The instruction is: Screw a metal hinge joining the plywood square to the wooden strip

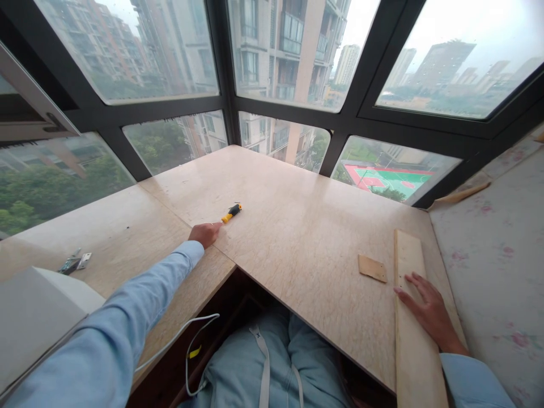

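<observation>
My left hand (206, 233) reaches out over the stone sill with its fingers closed at the near end of a screwdriver (232, 213). The screwdriver has a yellow and black handle, which points away from me to the right. Part of the tool is hidden by the fingers. On the right, my right hand (427, 309) lies on a pale wooden board (410, 255), fingers apart and thumb near the board's left edge. A small brown wooden plate (372, 268) with small holes rests on the sill just left of the board.
Metal hinges (75, 263) lie at the left beside a white box (46, 317). A white cable (182, 328) hangs by my legs at the cut-out edge of the sill (289, 226). Framed windows stand behind, and a flowered wall (497, 272) borders the right side.
</observation>
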`<state>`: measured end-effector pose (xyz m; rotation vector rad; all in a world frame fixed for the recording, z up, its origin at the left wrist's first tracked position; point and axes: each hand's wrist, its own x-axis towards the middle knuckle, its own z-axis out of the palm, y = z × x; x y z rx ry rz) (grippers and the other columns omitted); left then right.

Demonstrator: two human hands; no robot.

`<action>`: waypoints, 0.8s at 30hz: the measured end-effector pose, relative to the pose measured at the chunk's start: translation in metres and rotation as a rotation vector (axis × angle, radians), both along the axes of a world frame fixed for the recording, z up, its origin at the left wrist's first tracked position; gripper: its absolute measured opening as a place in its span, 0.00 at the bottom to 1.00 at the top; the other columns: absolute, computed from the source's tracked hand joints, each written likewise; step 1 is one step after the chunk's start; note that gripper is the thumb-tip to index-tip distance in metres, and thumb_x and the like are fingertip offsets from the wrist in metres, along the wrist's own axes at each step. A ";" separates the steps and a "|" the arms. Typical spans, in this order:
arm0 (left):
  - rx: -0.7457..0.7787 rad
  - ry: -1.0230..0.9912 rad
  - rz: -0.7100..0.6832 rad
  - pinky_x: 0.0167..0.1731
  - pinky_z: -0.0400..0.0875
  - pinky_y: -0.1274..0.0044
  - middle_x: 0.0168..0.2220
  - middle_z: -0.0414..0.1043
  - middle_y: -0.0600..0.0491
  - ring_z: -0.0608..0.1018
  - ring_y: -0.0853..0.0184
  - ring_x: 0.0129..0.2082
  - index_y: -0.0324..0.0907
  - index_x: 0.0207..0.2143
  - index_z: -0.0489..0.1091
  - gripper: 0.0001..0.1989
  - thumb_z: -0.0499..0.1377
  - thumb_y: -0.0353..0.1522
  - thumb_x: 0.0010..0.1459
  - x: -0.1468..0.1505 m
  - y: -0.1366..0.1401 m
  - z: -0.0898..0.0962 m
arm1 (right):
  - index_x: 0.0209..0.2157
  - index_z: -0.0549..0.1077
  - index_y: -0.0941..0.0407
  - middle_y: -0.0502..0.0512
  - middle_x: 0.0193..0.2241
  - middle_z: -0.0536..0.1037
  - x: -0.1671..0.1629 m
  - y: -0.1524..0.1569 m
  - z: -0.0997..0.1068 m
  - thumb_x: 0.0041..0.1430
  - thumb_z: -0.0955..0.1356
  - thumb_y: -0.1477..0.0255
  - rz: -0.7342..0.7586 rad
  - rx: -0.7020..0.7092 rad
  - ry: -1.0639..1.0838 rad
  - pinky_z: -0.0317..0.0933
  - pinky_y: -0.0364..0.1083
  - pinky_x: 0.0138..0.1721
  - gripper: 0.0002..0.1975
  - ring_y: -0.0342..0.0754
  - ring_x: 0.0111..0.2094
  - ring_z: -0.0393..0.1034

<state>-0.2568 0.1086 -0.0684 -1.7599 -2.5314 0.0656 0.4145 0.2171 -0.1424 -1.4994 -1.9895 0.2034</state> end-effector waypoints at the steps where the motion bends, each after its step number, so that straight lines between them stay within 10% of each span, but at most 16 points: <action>1: 0.014 -0.001 0.001 0.42 0.69 0.68 0.44 0.77 0.42 0.78 0.53 0.45 0.47 0.55 0.72 0.21 0.47 0.35 0.66 -0.001 -0.001 0.000 | 0.47 0.72 0.57 0.66 0.54 0.71 0.000 0.000 0.000 0.52 0.64 0.44 -0.003 -0.001 -0.002 0.53 0.63 0.62 0.33 0.65 0.58 0.63; 13: 0.410 -0.338 -0.006 0.50 0.66 0.72 0.49 0.76 0.46 0.76 0.59 0.49 0.45 0.55 0.71 0.19 0.51 0.38 0.66 0.053 0.043 0.018 | 0.46 0.72 0.57 0.67 0.55 0.71 0.007 0.005 -0.011 0.52 0.63 0.42 0.020 0.052 -0.023 0.54 0.64 0.61 0.35 0.64 0.58 0.64; 19: 0.717 -1.303 0.043 0.35 0.71 0.75 0.37 0.79 0.44 0.81 0.63 0.35 0.39 0.38 0.69 0.11 0.54 0.38 0.62 0.170 0.087 0.029 | 0.47 0.72 0.56 0.66 0.54 0.72 0.003 0.004 -0.008 0.53 0.62 0.41 0.010 0.051 -0.014 0.54 0.65 0.60 0.35 0.63 0.58 0.63; 24: 0.560 -2.053 0.166 0.28 0.67 0.78 0.40 0.79 0.40 0.82 0.62 0.35 0.39 0.36 0.67 0.15 0.61 0.40 0.52 0.287 0.084 0.014 | 0.48 0.73 0.57 0.68 0.56 0.70 -0.002 0.001 -0.002 0.53 0.62 0.40 -0.002 0.021 0.020 0.51 0.65 0.62 0.37 0.63 0.59 0.62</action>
